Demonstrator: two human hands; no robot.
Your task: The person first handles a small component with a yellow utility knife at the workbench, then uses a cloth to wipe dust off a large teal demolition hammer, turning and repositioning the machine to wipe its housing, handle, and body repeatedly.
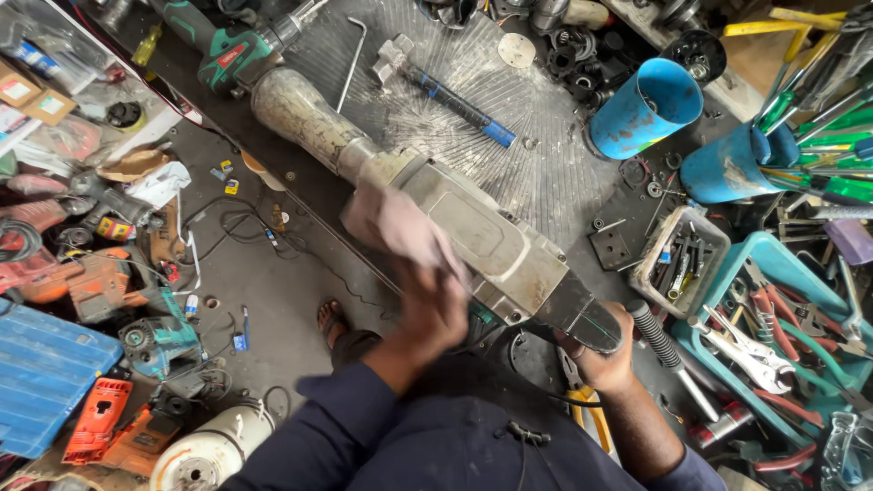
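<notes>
the left hand (pixel 427 305) is seen closed on a pale cloth (pixel 393 223), which is pressed against the grey housing of a large demolition hammer (pixel 473 232); the cloth and fingers are blurred. the right hand (pixel 605 359) is wrapped around the black rear handle of the tool, fingers curled shut on it. both forearms are covered by dark blue sleeves, reaching up from the bottom edge of the view.

the demolition hammer is laid slantwise across the middle of the desk (pixel 546 173), its dusty nose pointing toward the far left corner and its handle toward the near right. at its nose a green power tool (pixel 227 50) is lying. beyond it, on the scratched metal top, a blue-handled tool (pixel 450 100), a bent metal rod (pixel 353 59) and a small round disc (pixel 516 50) are found. two blue cylindrical holders (pixel 650 105) are tipped on their sides near the far right corner. toward the right edge a small tray of bits (pixel 680 259) and a teal tray (pixel 782 255) filled with pliers are set.

left of the desk, the floor (pixel 264 282) is strewn with orange and teal power tools, cables and a blue case (pixel 41 382). a sandalled foot (pixel 332 320) is visible just beside the left forearm.
</notes>
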